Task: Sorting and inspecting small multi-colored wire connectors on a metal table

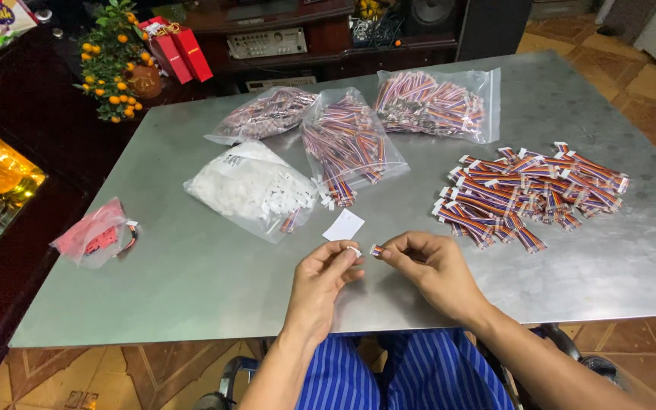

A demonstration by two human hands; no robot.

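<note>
The left hand [320,277] pinches a small white plug [354,250]; the right hand [430,266] pinches a cable end [376,249] just beside it, near the steel table's [206,288] near edge. Right lies one loose cable pile [529,193]. Far: three cable bags [347,144], one bag of white plugs [248,186], one paper slip [343,225]. Left, one red bag [93,234]. Tiled floor [647,83] beyond.

L hand [320,273] pinches white connector [354,250], R hand [427,266] wire end [376,250].

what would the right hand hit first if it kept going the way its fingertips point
Its fingertips point left, so the right hand would probably first meet the left hand, whose fingertips pinch a small white connector just across a narrow gap.
</note>
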